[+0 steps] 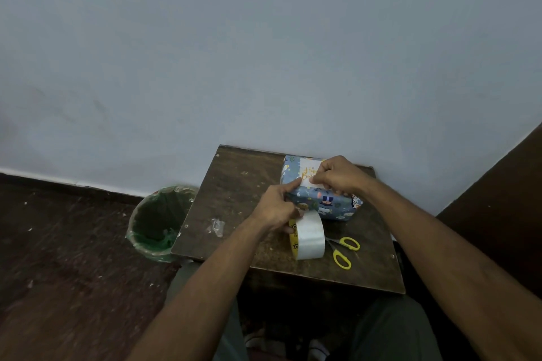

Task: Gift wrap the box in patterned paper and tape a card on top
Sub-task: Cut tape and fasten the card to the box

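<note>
Nearest the camera, two bare forearms are seen reaching forward over a small dark wooden table [234, 199]. At the table's near edge a pair of yellow-handled scissors [344, 250] is laid flat, and just to its left a wide roll of clear tape [309, 236] is stood on edge. The roll is gripped by the lower fingers of the left hand [275, 209], while that hand's forefinger is stretched up to the near left corner of the card [309, 173]. A crumpled scrap of clear tape [217, 226] is left on the table's left part. Beyond the roll, the box [319, 202], covered in blue patterned paper, is set at the table's far right, against the wall [264, 53]. The white card with gold lettering is laid on the box's top. The right hand [340, 176] is curled over the card's right side, fingertips pressed at its near edge; whether anything is pinched there cannot be told. On the floor to the left, a green-lined bin [158, 223] is placed beside the table.
</note>
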